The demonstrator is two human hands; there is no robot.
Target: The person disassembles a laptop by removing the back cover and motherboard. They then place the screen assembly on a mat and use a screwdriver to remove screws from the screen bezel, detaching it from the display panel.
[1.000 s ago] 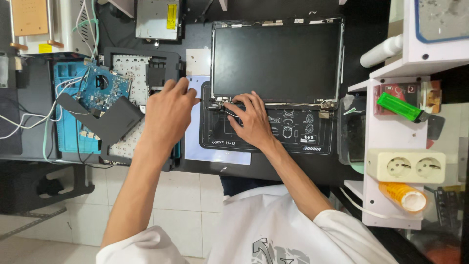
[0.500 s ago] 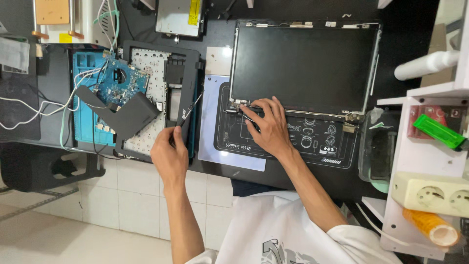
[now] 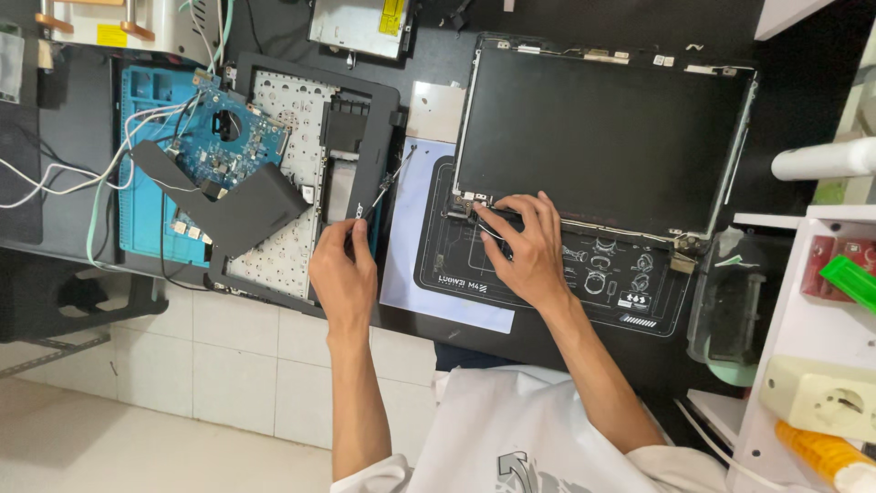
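The left hand (image 3: 342, 274) is closed around a thin screwdriver (image 3: 391, 183), whose tip points up and away from the knuckles. The right hand (image 3: 525, 251) lies flat with fingers spread, pressing the laptop screen (image 3: 593, 137) near its hinge (image 3: 465, 205), just past the fingertips. It looks like the screw step, and I think the tip needs to go over to that hinge.

Single head view, looking steeply down, close over workbench (image 3: 429, 55); no second view.
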